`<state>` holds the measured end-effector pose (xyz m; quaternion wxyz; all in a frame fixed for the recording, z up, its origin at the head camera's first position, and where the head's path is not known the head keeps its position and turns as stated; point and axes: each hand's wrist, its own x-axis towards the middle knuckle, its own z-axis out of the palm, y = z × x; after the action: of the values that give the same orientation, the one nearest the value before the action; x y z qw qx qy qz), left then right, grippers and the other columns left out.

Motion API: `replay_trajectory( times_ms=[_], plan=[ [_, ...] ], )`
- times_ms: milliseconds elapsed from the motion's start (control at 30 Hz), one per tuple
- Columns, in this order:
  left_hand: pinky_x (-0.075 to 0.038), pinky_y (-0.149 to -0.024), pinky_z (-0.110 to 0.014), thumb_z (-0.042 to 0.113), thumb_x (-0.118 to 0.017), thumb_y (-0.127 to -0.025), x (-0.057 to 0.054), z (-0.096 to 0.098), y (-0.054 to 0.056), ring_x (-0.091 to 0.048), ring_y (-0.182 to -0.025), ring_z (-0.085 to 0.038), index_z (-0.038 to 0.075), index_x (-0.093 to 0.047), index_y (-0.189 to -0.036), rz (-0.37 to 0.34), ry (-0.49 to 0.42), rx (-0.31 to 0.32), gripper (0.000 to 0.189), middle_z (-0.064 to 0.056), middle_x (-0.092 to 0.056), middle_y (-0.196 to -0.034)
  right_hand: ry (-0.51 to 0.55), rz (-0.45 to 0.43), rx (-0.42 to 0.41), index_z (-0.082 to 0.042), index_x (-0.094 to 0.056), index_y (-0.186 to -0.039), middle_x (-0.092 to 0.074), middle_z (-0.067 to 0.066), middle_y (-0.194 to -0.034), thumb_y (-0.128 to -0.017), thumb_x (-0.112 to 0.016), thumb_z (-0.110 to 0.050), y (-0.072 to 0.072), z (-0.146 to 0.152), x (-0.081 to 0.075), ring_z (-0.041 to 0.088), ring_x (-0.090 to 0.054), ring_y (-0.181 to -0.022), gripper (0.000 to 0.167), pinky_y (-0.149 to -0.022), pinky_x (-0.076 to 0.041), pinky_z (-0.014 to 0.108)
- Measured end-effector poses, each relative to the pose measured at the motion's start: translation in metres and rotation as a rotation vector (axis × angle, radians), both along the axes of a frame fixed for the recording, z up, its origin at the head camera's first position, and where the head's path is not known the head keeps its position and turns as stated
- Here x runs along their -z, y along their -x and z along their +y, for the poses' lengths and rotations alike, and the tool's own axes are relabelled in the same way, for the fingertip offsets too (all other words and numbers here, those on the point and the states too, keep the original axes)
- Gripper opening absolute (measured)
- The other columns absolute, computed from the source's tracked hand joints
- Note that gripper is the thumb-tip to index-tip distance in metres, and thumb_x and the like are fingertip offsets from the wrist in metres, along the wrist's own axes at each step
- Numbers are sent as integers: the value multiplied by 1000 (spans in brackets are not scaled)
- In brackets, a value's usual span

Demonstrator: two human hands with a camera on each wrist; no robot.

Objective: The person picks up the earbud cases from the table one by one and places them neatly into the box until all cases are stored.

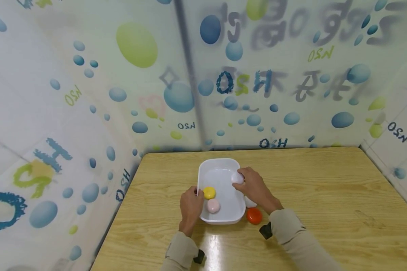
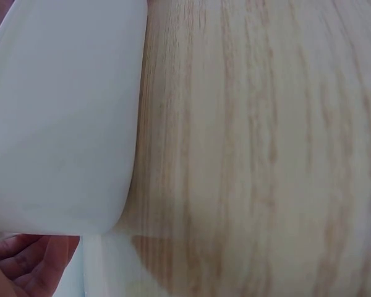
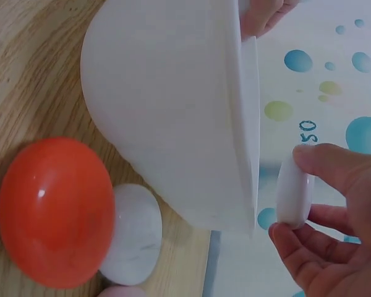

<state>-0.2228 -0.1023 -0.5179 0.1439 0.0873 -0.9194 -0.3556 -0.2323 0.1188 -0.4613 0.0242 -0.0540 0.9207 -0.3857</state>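
Note:
A white rectangular plastic tub (image 1: pixel 224 192) stands on the table. My left hand (image 1: pixel 191 206) grips its left rim, with the fingers on the outside, partly seen in the left wrist view. Over the tub's right side, my right hand (image 1: pixel 256 187) pinches a smooth, white rounded disc (image 3: pixel 295 192) between thumb and fingertips. Inside the tub lie a yellow disc (image 1: pixel 209 192) and a pale pink disc (image 1: pixel 213 206). Just outside its right wall are a glossy red-orange disc (image 1: pixel 254 216) and a white disc (image 3: pixel 133 235), partly hidden by my right arm in the head view.
The wooden table (image 1: pixel 325 188) extends on both sides of the tub and meets a wall covering (image 1: pixel 224 113) printed with blue and green spots. A pink piece (image 3: pixel 122 292) shows at the lower edge of the right wrist view.

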Motion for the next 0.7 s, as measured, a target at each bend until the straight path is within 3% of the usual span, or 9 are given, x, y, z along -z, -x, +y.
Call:
replay_trajectory(
  times_ms=[367,700],
  plan=[
    [-54,-68,-39,16,-62,-90,1,-1,1,-66,-77,-23,0,-73,-98,-9,1,1,21,-11,-71,-85,-36,7,-90,-2,-55,-135,-57,14,-129,-86,-78,-22,-2,-19,8,24,-58,-103,58,-93,-53,40],
    [-54,-68,-39,15,-62,-89,-1,0,0,-66,-76,-23,-1,-72,-99,-6,-3,-4,21,-12,-71,-85,-77,74,-156,1,-61,-129,-60,14,-121,-84,-79,-21,-3,-28,16,24,-60,-103,53,-92,-53,42]
  ],
)
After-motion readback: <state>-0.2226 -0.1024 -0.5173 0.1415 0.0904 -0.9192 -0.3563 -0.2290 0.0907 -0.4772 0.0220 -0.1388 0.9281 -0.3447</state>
